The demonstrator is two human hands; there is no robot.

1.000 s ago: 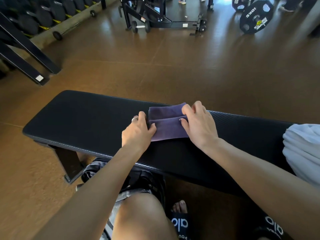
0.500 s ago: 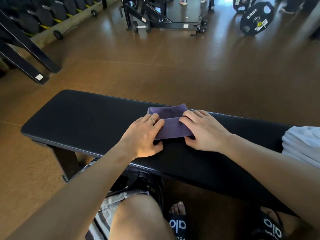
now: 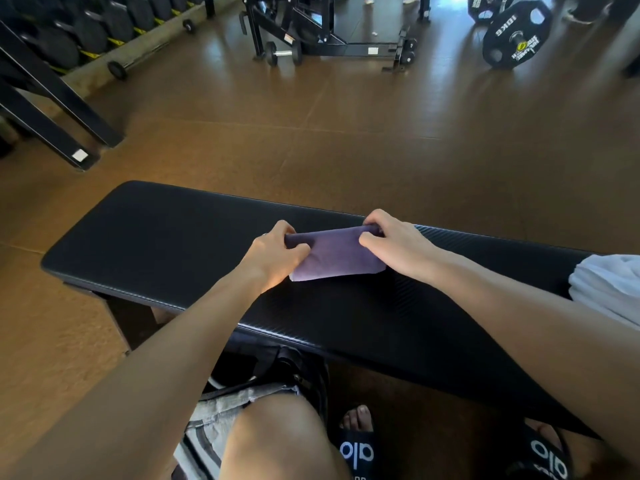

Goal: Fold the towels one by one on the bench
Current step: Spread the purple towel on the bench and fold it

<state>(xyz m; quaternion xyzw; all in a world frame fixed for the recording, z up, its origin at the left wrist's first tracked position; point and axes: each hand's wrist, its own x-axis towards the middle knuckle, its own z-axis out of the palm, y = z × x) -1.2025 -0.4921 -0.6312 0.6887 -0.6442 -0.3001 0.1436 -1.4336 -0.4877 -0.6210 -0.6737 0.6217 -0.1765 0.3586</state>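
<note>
Left hand [image 3: 277, 252]: fingers curled over the left end of the purple towel [image 3: 337, 254], thumb pinching from the near side; gripping it
Right hand [image 3: 391, 242]: fingers curled over the far right corner of the same towel, thumb on top; gripping it
Towel position: on the black table [image 3: 156, 244], about mid-length, between the two hands; already folded down to a small thick packet; near edge rests on the padding, far edge looks lifted or rolled under the fingers
Long axis: runs left-right along the table, so each hand has one short end; neither hand is clearly nearer, both touch it
Key relation: free far edge lies away from the body, near folded edge toward the body; judged, the coming fold would bring far edge over toward near edge, both hands moving together
Step in hand: judged a late fold on this towel; packet nearly final size
Pending stock: white cloth [image 3: 609, 289] at the right end of the table, partly out of view; probably the next towel; well apart from the purple one
Risk: layers may slip and splay at the short ends if grip is uneven
Surroundings: brown gym floor [image 3: 346, 133]; weight plate [image 3: 516, 36] far right
</note>
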